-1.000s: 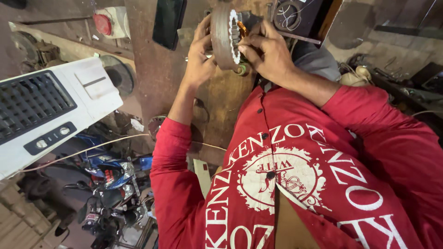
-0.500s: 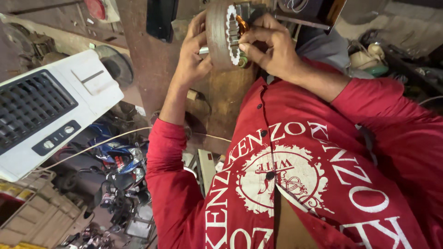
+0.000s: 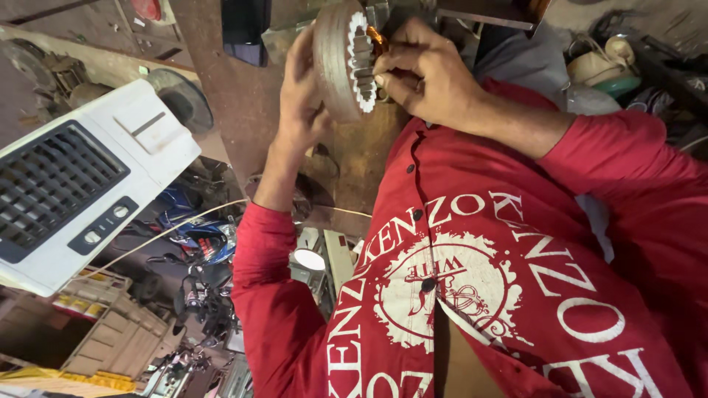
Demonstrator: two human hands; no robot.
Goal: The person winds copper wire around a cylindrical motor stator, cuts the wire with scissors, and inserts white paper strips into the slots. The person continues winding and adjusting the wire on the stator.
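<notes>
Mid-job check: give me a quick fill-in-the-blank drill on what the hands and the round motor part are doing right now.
1. The round metal stator is gripped on its outer rim by the ____ hand.
2. The right hand has its fingertips at the stator's ____ slotted teeth.
3. Both sleeves are coloured ____.
4. The boxy appliance with a dark grille is coloured ____.

Missing words: left; white; red; white

Soft, even daylight fills the view, with no hard shadows and no glare. The red shirt is bright and fairly sharp. The white cooler at the left edge looks stretched and bowed by the wide lens. The clutter in the lower left is dim and slightly soft.
</notes>
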